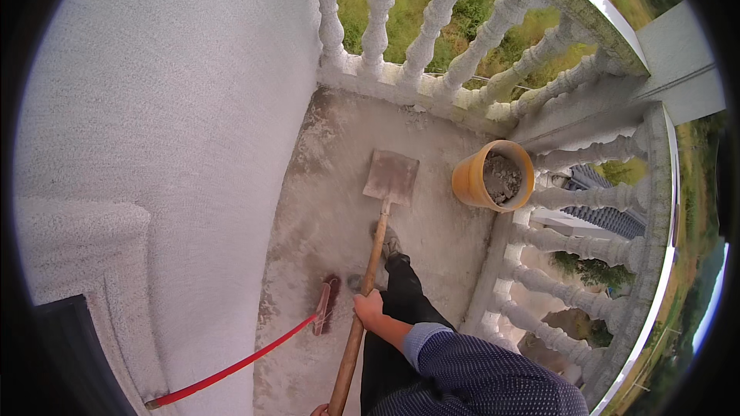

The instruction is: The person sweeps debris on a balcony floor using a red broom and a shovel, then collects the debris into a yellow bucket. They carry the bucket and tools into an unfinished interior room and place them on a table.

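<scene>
My right hand (pixel 370 308) is closed around the wooden shaft of a square-bladed shovel (pixel 392 176), partway down its length. Only the fingers of my left hand (pixel 319 410) show at the bottom edge, against the rear part of the shaft. The flat metal blade lies on the dusty concrete floor, ahead of my feet, and carries no visible heap. To the right of the blade, a yellow bucket (pixel 469 180) holds grey rubble and stands apart from it. Left of the shaft, a broom (pixel 325 305) with dark red bristles rests on the floor, its red handle slanting to the lower left.
A rough white wall (pixel 173 115) bounds the left side, with a dark opening (pixel 78 352) at lower left. Balustrades of concrete balusters (pixel 377 17) close the far and right sides, meeting at a pillar (pixel 673 52). Small debris (pixel 415 108) lies by the far kerb.
</scene>
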